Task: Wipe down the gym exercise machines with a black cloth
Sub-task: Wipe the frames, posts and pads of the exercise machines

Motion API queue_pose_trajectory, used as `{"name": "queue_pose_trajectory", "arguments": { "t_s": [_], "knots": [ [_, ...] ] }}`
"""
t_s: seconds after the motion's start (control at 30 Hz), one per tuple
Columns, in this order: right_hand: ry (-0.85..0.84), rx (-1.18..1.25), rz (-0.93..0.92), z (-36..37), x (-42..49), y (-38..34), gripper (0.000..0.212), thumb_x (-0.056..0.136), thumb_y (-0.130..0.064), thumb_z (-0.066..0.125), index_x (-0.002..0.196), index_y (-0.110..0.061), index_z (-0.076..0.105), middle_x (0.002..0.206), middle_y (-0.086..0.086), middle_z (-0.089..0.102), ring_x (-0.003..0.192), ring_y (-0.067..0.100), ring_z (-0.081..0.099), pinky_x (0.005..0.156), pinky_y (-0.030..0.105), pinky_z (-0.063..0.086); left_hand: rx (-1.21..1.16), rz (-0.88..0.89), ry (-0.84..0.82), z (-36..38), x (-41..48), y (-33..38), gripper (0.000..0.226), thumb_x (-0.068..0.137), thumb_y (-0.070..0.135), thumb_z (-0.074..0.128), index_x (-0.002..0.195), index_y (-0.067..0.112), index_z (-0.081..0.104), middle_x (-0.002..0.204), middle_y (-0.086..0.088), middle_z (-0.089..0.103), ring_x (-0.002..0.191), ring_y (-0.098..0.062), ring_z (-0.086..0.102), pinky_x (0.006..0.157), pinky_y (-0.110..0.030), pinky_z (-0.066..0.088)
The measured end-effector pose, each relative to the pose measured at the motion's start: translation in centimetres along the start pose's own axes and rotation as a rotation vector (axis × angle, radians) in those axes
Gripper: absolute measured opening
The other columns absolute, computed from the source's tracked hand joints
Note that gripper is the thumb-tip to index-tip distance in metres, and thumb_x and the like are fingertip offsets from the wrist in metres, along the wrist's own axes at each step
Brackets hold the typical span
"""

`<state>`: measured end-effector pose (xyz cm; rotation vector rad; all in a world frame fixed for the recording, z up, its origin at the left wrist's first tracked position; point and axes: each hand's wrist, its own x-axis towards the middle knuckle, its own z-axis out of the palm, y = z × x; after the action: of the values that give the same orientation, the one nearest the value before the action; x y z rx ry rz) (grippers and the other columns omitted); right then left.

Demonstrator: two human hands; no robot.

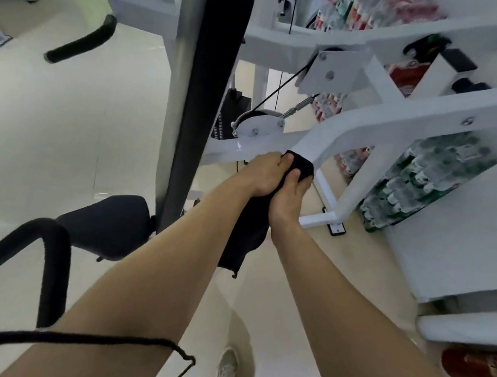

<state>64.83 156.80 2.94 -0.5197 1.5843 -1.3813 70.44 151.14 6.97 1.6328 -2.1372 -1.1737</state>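
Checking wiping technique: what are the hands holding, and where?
The left hand and right hand grip the black cloth at its upper end, against the white frame; the rest hangs below.

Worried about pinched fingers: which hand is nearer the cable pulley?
Left. The left hand grips the black cloth just below the pulley; the right hand grips it lower, farther to the right.

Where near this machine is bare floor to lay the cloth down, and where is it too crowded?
Bare floor lies left of the upright back pad, between the curved black handle and the seat. Crowded: right of the cloth, where white frame bars, the pulley cable and stacked bottle packs stand close.
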Motion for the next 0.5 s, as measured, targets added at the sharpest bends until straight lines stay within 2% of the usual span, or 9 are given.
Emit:
{"name": "queue_pose_trajectory", "arguments": {
  "t_s": [0.07,0.17,0.3,0.4,0.5],
  "knots": [
    [0.007,0.017,0.006,-0.5,2.2,-1.0,0.06,0.105,-0.047,0.025,0.158,-0.027,0.004,0.152,0.004,0.04,0.131,0.023,0.047,0.113,0.046,0.037,-0.003,0.011,-0.022,0.1,2.5,1.0,0.051,0.109,0.04,0.026,0.122,0.005,0.059,0.127,-0.014,0.062,0.117,-0.031,0.056,0.092,-0.035,0.04],
    [0.016,0.024,-0.009,-0.8,3.6,-1.5,0.061,0.104,-0.05,0.025,0.158,-0.029,0.004,0.157,0.003,0.035,0.136,0.022,0.043,0.115,0.046,0.034,-0.029,0.037,-0.033,0.2,3.5,1.1,0.048,0.108,0.042,0.028,0.123,0.008,0.058,0.128,-0.013,0.062,0.117,-0.03,0.057,0.098,-0.039,0.042],
    [0.046,-0.011,-0.06,0.2,-0.3,-0.1,0.061,0.103,-0.047,0.028,0.158,-0.031,0.006,0.149,-0.007,0.04,0.127,0.014,0.046,0.108,0.035,0.036,-0.047,0.082,0.007,0.3,-1.0,-2.2,0.04,0.107,0.04,0.034,0.128,0.013,0.053,0.126,-0.011,0.062,0.113,-0.028,0.058,0.087,-0.031,0.037],
    [0.042,-0.036,-0.073,1.2,-3.8,1.8,0.059,0.103,-0.043,0.03,0.157,-0.033,0.007,0.148,-0.004,0.044,0.128,0.017,0.049,0.108,0.037,0.039,-0.065,0.067,-0.021,0.0,-5.1,-4.5,0.033,0.108,0.038,0.033,0.12,0.017,0.055,0.114,-0.009,0.066,0.095,-0.021,0.058,0.08,-0.03,0.038],
    [0.037,-0.066,-0.047,1.3,-4.2,2.1,0.058,0.105,-0.043,0.029,0.157,-0.033,0.006,0.149,-0.003,0.044,0.127,0.019,0.05,0.108,0.04,0.04,-0.044,0.065,-0.014,-0.2,-5.3,-4.6,0.036,0.108,0.038,0.032,0.12,0.014,0.056,0.115,-0.01,0.067,0.099,-0.025,0.061,0.083,-0.034,0.043]
  ]
}}
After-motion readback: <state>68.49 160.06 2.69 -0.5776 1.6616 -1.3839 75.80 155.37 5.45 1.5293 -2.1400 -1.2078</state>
